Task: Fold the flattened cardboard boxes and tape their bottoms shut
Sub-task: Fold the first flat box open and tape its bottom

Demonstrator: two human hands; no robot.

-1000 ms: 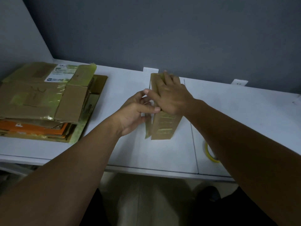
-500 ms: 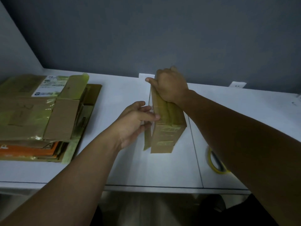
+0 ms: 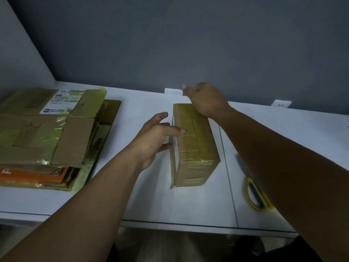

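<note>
Spread and relaxed, the left hand [image 3: 156,137] lays its straight thumb on the top of the box [image 3: 194,148], while its fingers rest against the loose flap along the box's left side. At the far end, the right hand [image 3: 205,100] sits over the box's far right corner with its thumb pointing left. Its fingers are hidden behind the hand, so whether they grip cannot be told.

On the left of the white table [image 3: 132,195] lies a stack of flattened cardboard boxes [image 3: 47,133], well apart from the hands. To the right lie yellow-handled scissors [image 3: 255,195], partly hidden by the right forearm. A wall outlet [image 3: 281,104] sits at the table's back edge.

Half a second ago the box showed a narrower top and the right hand clasped its upper far end. Now the top face is broad and flat, and the left thumb lies further onto it.

The box stands in the middle of the table, long and brown. It is wrapped in glossy yellowish tape, with a seam running along its top.
</note>
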